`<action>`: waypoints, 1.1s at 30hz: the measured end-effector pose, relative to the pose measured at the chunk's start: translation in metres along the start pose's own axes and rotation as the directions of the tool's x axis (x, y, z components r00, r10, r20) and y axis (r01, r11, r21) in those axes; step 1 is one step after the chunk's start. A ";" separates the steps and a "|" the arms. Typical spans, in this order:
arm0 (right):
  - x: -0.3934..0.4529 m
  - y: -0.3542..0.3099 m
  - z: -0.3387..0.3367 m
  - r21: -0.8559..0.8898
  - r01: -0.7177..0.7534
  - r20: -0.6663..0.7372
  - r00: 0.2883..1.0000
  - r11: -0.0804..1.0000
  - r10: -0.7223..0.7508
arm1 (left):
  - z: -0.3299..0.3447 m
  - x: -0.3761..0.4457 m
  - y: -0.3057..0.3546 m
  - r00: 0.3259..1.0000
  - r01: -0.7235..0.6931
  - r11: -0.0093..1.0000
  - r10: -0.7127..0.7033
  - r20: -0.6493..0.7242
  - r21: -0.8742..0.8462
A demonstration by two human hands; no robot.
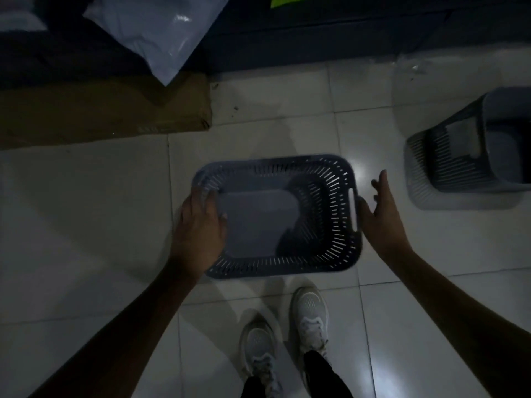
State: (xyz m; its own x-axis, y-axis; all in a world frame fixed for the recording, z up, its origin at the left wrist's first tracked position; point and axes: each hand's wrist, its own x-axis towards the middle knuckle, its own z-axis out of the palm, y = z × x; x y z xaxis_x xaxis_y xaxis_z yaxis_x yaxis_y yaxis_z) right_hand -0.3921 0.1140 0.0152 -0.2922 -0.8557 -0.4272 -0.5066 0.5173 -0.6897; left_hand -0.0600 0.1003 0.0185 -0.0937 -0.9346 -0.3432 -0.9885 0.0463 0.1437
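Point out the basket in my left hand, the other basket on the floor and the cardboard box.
held basket (258,222), head view, its bare bottom.
other basket (448,162), head view, its slotted side wall.
cardboard box (100,113), head view, its top face.

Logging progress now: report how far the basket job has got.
Done: one empty grey basket is apart from the tipped basket at right. In hand: left hand grips its rim; right hand open beside the handle slot. Left: probably a two-handed hold.

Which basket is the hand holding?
The middle basket, just ahead of the shoes: the left hand grips its rim. The other basket lies off to the right, untouched.
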 end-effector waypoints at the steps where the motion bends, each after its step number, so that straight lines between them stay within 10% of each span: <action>1: -0.003 -0.008 -0.012 0.072 -0.063 -0.026 0.998 0.995 0.065 | -0.011 0.001 0.013 1.000 -0.020 0.999 0.020 0.000 -0.033; 25: 0.024 0.141 -0.475 0.142 -0.342 -0.197 0.910 0.929 0.365 | -0.097 0.054 0.543 0.977 -0.188 0.930 0.211 0.040 -0.317; 33: 0.123 0.182 -0.541 -0.062 -0.266 -0.167 0.953 0.962 0.253 | -0.074 0.120 0.603 0.986 -0.109 0.994 0.112 0.126 -0.032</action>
State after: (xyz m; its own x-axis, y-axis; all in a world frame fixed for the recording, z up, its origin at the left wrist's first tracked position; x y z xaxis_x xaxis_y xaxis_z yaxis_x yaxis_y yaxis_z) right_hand -0.9592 0.0952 0.1531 -0.5417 -0.6870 -0.4843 -0.4596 0.7245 -0.5136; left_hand -0.6585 -0.0097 0.1328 -0.2179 -0.8715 -0.4393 -0.9682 0.1363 0.2097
